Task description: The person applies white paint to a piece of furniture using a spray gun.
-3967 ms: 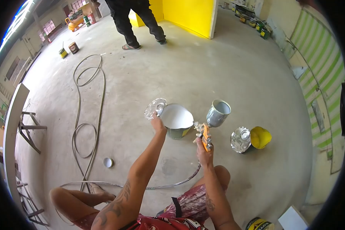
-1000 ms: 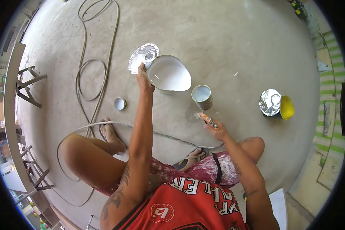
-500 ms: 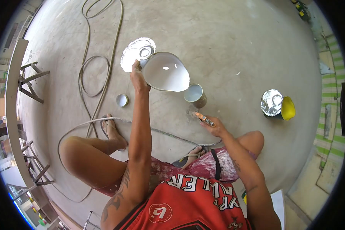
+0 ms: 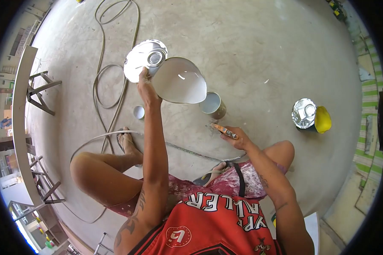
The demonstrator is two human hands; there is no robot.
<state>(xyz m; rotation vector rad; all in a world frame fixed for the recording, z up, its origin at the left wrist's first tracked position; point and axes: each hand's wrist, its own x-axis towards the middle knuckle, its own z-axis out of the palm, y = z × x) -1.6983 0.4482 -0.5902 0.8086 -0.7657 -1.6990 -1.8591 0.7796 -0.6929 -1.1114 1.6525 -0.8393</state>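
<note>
My left hand (image 4: 149, 90) grips a large paint can (image 4: 179, 81) with white paint inside. Its rim is pinched into a spout pointing right, and the shiny metal lid (image 4: 141, 59) is folded back, my thumb against it. Just right of that spout, a smaller open can (image 4: 219, 111) stands on the floor with pale contents; no stream between the two can be made out. My right hand (image 4: 238, 139) is closed around a putty knife (image 4: 225, 131) with an orange handle. Its greyish blade end lies just below the smaller can.
A small round lid (image 4: 138, 112) rests left of the cans. Farther right stands another can (image 4: 304, 114) with a silver top and yellow flap. A long hose (image 4: 127, 72) loops over the floor (image 4: 251, 46) and past my feet. Trestles (image 4: 42, 90) hold a board at the left.
The large can appears tipped slightly more, with the paint surface nearer its spout. My left hand has shifted a little left. My right hand keeps the putty knife nearly in place.
</note>
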